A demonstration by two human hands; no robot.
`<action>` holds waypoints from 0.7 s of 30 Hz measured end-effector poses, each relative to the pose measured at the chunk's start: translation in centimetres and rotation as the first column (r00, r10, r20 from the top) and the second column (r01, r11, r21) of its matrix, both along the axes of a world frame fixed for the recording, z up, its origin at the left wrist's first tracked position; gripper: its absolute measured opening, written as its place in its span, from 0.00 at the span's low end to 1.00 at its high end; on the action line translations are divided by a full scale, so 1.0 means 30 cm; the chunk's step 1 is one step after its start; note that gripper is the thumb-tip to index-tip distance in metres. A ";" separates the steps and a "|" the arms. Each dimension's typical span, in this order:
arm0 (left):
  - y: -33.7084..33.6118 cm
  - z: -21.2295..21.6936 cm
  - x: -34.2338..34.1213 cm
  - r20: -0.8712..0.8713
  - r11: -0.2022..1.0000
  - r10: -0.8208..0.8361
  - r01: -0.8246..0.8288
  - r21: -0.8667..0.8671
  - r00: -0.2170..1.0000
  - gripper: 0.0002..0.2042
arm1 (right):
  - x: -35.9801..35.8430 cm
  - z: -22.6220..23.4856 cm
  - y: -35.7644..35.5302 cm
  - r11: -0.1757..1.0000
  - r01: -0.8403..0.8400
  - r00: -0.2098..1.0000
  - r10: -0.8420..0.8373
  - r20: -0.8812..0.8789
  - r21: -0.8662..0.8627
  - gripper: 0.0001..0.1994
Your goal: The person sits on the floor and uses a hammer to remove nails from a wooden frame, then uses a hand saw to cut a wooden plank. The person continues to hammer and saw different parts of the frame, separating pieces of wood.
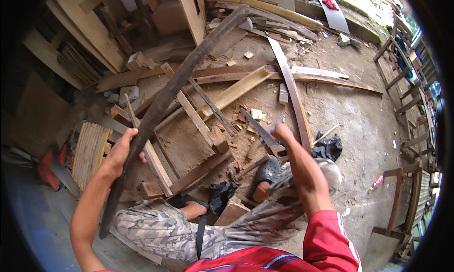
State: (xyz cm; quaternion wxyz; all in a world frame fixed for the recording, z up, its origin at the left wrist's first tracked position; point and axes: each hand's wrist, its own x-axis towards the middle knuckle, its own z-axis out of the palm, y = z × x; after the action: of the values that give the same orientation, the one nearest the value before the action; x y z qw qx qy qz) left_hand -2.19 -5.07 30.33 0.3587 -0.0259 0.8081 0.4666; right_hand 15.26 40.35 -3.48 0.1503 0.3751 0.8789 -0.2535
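A long, dark, rough wooden beam [165,94] stands slantwise across the left half of the view, its far end high up and its near end beside my left knee. My left hand [124,151] is wrapped around its lower part, thumb on the near side. My right hand [283,132] is closed, with a small flat grey piece [276,122] showing at its fingers; its kind cannot be made out. Just left of that hand, a handsaw [261,130] lies with its blade pointing away and its handle near my right foot. A hammer [253,167] lies beside my shoe.
A wooden frame [194,175] lies before my legs among chips. Long boards [293,92] and a pale hollowed length [241,90] cross the floor beyond. Slats [90,151] are stacked at left, black plastic bags [331,148] lie nearby, and wooden furniture frames [402,196] line the right.
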 end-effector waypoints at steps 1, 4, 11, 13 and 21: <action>0.018 0.013 0.014 0.054 1.000 -0.005 0.004 0.016 0.999 0.23 | 0.047 -0.105 0.000 1.000 -0.020 0.996 0.020 0.088 -0.006 0.20; -0.010 0.023 0.077 0.015 0.998 0.063 -0.063 -0.018 0.998 0.23 | 0.138 -0.301 -0.102 0.988 -0.078 0.978 0.102 0.180 -0.132 0.24; 0.097 -0.025 0.131 -0.300 0.978 -0.171 0.125 -0.166 0.938 0.22 | 0.237 -0.505 -0.153 0.994 0.067 0.960 -0.041 0.279 -0.083 0.25; 0.153 -0.068 0.097 -0.382 0.945 -0.270 0.166 -0.283 0.884 0.24 | 0.258 -0.513 -0.113 0.995 0.101 0.958 -0.091 0.272 -0.023 0.26; 0.259 -0.123 0.134 -0.512 0.858 -0.389 0.099 -0.503 0.766 0.27 | 0.237 -0.469 -0.133 0.981 0.192 0.934 -0.179 0.308 -0.012 0.29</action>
State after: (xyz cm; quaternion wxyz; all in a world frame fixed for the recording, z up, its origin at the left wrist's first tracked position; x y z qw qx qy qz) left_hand 1.83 2.70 26.64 0.1290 0.1489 0.9599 0.1994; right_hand 22.37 36.37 -17.55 0.2677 0.4880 0.8001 -0.2237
